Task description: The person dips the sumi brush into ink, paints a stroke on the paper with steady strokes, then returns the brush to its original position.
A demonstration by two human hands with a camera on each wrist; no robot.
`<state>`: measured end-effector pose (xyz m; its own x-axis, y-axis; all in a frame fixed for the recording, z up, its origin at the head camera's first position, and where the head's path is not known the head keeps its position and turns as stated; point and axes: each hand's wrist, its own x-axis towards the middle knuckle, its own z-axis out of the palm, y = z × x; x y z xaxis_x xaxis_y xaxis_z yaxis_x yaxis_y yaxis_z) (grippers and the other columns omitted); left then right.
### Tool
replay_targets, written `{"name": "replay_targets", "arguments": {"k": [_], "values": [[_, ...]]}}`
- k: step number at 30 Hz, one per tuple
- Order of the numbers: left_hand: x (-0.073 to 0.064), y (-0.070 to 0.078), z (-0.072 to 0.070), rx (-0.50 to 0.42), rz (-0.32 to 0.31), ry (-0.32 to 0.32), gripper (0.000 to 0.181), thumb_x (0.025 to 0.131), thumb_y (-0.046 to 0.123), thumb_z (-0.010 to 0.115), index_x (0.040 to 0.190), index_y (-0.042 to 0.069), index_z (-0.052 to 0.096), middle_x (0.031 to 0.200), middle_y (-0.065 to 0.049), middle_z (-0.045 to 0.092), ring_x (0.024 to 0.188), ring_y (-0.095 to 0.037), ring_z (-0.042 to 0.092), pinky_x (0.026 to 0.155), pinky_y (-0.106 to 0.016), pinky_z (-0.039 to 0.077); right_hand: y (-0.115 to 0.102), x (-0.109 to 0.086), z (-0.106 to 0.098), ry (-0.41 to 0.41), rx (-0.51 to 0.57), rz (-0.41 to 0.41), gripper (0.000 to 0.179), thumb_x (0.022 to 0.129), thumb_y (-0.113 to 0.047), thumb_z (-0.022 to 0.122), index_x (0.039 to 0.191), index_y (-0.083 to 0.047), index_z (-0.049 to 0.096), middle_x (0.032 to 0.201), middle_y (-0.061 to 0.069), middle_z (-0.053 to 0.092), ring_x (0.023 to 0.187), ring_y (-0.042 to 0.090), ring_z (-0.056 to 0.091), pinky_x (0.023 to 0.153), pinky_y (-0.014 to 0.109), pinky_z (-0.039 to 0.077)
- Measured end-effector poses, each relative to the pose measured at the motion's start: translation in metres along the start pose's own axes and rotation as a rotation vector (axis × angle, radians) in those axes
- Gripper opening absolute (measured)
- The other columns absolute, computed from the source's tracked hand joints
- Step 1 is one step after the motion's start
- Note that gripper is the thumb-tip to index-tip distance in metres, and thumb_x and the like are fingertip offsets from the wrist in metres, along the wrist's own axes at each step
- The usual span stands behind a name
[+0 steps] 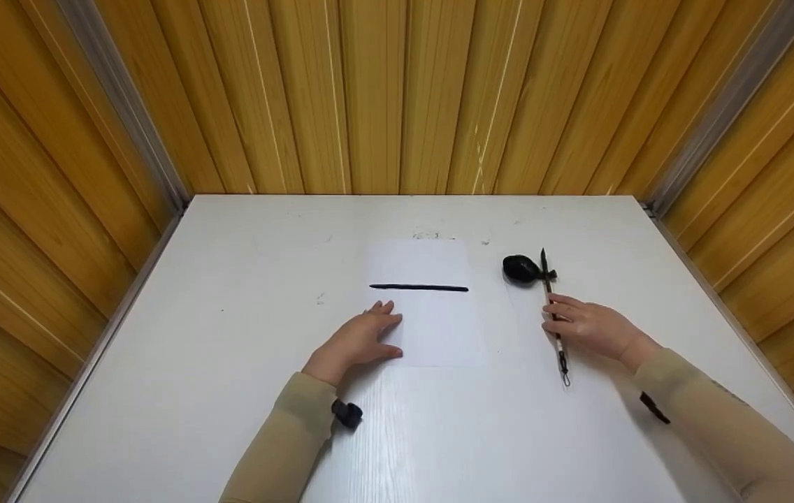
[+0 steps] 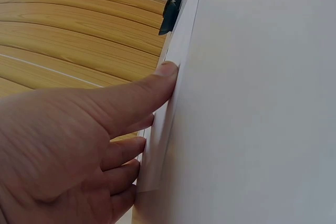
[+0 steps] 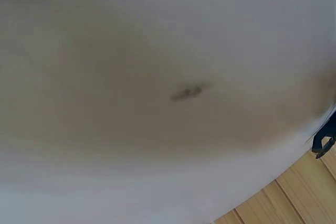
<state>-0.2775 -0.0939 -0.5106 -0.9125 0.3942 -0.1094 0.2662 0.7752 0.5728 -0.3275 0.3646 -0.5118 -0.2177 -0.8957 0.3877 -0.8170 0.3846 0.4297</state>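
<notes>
A white sheet of paper (image 1: 432, 328) lies on the table, with one thick black stroke (image 1: 419, 287) across it. My left hand (image 1: 362, 335) rests at its left edge, fingers spread; the left wrist view shows the thumb (image 2: 167, 72) on the sheet. To the right, a writing brush (image 1: 562, 356) with a hanging loop lies across the narrow neck of a rounded black object (image 1: 521, 270), kind unclear. My right hand (image 1: 596, 328) reaches over the brush's handle from the right, fairly straight fingers touching it. The right wrist view shows neither hand nor brush clearly.
The white table (image 1: 243, 391) bears small dark smudges (image 1: 432, 236) behind the paper. Wood-patterned panels (image 1: 376, 98) stand at the back and both sides. Dark wrist-worn devices (image 1: 348, 414) show at both sleeves.
</notes>
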Motion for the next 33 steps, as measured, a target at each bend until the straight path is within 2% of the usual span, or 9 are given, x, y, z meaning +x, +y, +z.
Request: {"name": "replay_targets", "arguments": {"k": [4,12,22,26,30,33], "values": [[0.0004,-0.0004,-0.0004,-0.002,0.001,0.000,0.071,0.090,0.032,0.080,0.151,0.011,0.052,0.169,-0.007,0.031,0.160,-0.029,0.023,0.130,-0.049,0.024,-0.0001,-0.0003,0.0012,0.006,0.005,0.002,0.032,0.073,0.000,0.069,0.101,-0.013,0.075,0.112,0.015,0.075,0.107,0.035,0.073,0.069,0.035,0.063],[-0.0004,0.0000,-0.0007,-0.006,0.002,-0.004,0.071,0.090,0.032,0.080,0.151,0.011,0.052,0.169,-0.008,0.031,0.160,-0.030,0.022,0.131,-0.050,0.024,0.0001,-0.0058,0.0011,0.013,-0.003,0.007,0.046,0.065,0.004,0.074,0.108,-0.014,0.075,0.115,0.012,0.076,0.107,0.032,0.072,0.073,0.034,0.063],[-0.0013,0.0020,-0.0013,-0.014,-0.021,-0.002,0.071,0.089,0.032,0.080,0.152,0.013,0.052,0.169,-0.006,0.031,0.161,-0.028,0.022,0.131,-0.049,0.023,-0.0009,-0.0078,0.0017,0.019,-0.023,0.001,0.051,0.062,0.003,0.079,0.110,-0.014,0.077,0.117,0.011,0.076,0.108,0.032,0.072,0.075,0.035,0.063],[-0.0007,0.0017,-0.0011,-0.006,-0.019,-0.002,0.071,0.090,0.033,0.080,0.152,0.013,0.052,0.169,-0.006,0.031,0.161,-0.027,0.022,0.131,-0.049,0.023,-0.0006,-0.0085,0.0029,0.026,-0.022,-0.005,0.050,0.064,0.004,0.076,0.111,-0.014,0.077,0.116,0.011,0.076,0.107,0.032,0.072,0.073,0.036,0.063],[-0.0009,0.0013,-0.0012,-0.004,-0.012,-0.002,0.071,0.090,0.033,0.080,0.151,0.012,0.052,0.169,-0.007,0.032,0.160,-0.028,0.022,0.131,-0.049,0.023,-0.0003,-0.0094,0.0039,0.038,-0.012,-0.010,0.044,0.070,0.004,0.072,0.110,-0.013,0.077,0.115,0.012,0.076,0.105,0.032,0.072,0.072,0.037,0.063],[-0.0014,0.0009,-0.0014,-0.005,-0.009,-0.001,0.070,0.090,0.033,0.080,0.151,0.012,0.052,0.169,-0.007,0.032,0.160,-0.028,0.022,0.131,-0.049,0.023,-0.0005,-0.0091,0.0034,0.041,-0.011,-0.009,0.044,0.069,0.004,0.075,0.109,-0.012,0.078,0.115,0.012,0.076,0.105,0.032,0.072,0.073,0.036,0.063]]}}
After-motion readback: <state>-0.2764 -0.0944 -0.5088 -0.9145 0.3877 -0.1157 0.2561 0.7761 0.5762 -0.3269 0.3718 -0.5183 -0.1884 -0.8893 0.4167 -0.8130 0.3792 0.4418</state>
